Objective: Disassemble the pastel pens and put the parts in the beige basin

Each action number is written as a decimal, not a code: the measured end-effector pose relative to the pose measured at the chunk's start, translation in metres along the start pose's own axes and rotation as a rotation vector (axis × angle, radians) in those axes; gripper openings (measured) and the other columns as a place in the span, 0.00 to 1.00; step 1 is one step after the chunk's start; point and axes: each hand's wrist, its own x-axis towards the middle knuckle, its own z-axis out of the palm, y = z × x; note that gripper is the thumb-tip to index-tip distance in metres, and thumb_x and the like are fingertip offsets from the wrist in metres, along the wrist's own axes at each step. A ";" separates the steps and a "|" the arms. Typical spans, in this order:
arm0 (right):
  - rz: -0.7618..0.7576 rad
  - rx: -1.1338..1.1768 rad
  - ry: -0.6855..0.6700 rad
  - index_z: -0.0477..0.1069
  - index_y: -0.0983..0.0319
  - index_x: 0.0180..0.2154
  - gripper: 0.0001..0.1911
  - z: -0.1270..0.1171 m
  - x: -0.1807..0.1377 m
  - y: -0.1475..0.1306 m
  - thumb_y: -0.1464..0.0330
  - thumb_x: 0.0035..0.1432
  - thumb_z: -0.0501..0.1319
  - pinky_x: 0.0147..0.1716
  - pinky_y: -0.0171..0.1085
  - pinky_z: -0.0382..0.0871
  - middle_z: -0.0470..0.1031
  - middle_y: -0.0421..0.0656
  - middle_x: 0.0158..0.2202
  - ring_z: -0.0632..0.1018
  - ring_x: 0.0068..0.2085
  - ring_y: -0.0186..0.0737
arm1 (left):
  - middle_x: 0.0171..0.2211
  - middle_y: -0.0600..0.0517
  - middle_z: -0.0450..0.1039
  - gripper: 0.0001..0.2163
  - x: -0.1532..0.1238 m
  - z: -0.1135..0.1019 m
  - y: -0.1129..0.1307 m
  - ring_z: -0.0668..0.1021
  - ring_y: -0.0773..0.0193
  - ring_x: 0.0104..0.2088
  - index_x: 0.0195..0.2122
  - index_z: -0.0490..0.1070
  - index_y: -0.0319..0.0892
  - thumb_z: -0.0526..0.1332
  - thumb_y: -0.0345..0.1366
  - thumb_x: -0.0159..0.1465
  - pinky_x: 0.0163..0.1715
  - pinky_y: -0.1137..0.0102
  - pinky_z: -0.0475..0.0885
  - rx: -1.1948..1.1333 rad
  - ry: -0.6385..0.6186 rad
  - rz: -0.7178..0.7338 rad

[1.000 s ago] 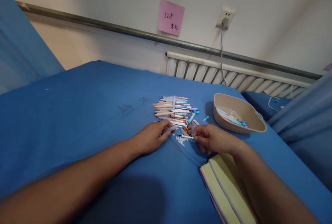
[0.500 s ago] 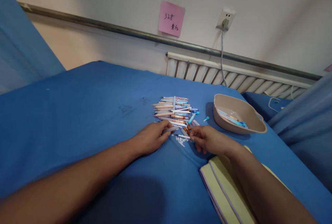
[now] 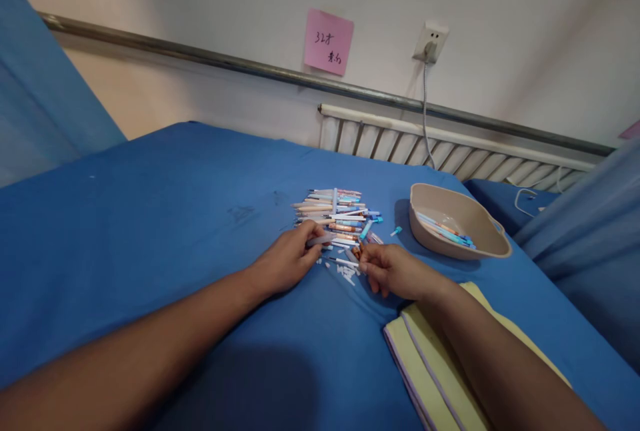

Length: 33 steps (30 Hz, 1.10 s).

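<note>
My left hand [image 3: 285,261] is closed around a translucent greyish pen barrel [image 3: 323,240], which points right. My right hand [image 3: 393,268] pinches a thin white pen refill [image 3: 345,262] by its right end, its dark tip pointing left. The refill lies just below the barrel, apart from it. Beyond both hands is a pile of pens and refills [image 3: 333,208] in white, tan, orange and blue. Small white pieces [image 3: 346,274] are scattered on the blue cloth below the refill. Brown pen parts [image 3: 356,252] lie beside my right fingertips, partly hidden.
A beige basin [image 3: 493,244] holding several pens stands right of the pile. A small teal pen part [image 3: 397,230] lies between them. Under my right forearm is a folded yellow cloth [image 3: 425,358]. A radiator [image 3: 370,141] and a metal rail [image 3: 225,64] run along the wall behind.
My left hand has moved a little left and away from me with the barrel. My right hand has shifted slightly left with the refill. More small white pieces show between the hands.
</note>
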 end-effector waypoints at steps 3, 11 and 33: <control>0.007 0.010 0.003 0.60 0.59 0.31 0.10 0.000 0.001 0.001 0.61 0.61 0.51 0.15 0.27 0.59 0.69 0.35 0.19 0.68 0.16 0.29 | 0.29 0.55 0.70 0.06 0.001 -0.002 -0.001 0.71 0.64 0.29 0.37 0.63 0.43 0.52 0.33 0.59 0.30 0.71 0.62 -0.005 0.029 -0.017; 0.008 -0.010 0.023 0.60 0.59 0.31 0.09 0.003 0.002 0.000 0.62 0.61 0.52 0.15 0.28 0.60 0.69 0.35 0.19 0.68 0.16 0.29 | 0.29 0.53 0.73 0.10 0.001 -0.013 0.005 0.72 0.62 0.29 0.36 0.69 0.44 0.52 0.33 0.55 0.29 0.70 0.62 0.214 -0.061 -0.076; -0.075 -0.259 0.190 0.64 0.59 0.31 0.08 0.021 0.004 -0.018 0.63 0.60 0.54 0.21 0.30 0.54 0.70 0.36 0.18 0.68 0.18 0.30 | 0.34 0.50 0.74 0.10 0.000 -0.013 -0.004 0.75 0.59 0.34 0.36 0.70 0.44 0.52 0.37 0.59 0.32 0.70 0.65 0.251 -0.165 -0.077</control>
